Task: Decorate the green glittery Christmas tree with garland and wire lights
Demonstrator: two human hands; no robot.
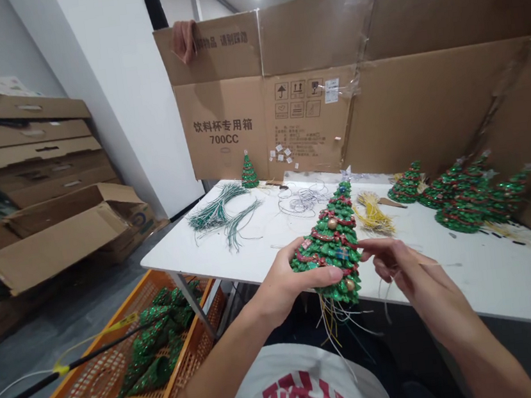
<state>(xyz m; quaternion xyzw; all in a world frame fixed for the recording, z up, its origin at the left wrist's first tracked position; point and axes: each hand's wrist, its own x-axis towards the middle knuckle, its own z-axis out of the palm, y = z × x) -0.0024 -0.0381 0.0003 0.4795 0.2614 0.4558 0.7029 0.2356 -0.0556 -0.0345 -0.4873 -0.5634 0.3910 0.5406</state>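
Note:
A small glittery green Christmas tree [331, 242] with red garlands, gold balls and a pale star topper is held above the table's front edge. My left hand [299, 275] is closed around its lower left side, thumb across the front. White, yellow and green wires [331, 320] dangle from under its base. My right hand [407, 269] is at the tree's right side, its index fingertip at the branches and the other fingers curled. A thin pale wire [440, 263] shows on both sides of these fingers and seems pinched in them; the grip is partly hidden.
The white table [183, 241] carries green wire bundles [223, 214], yellow wires [374, 213], a tangled thin wire [304, 199] and several finished trees [468, 190]. Cardboard walls [224, 101] stand behind. An orange crate [88, 376] with green trees is at lower left.

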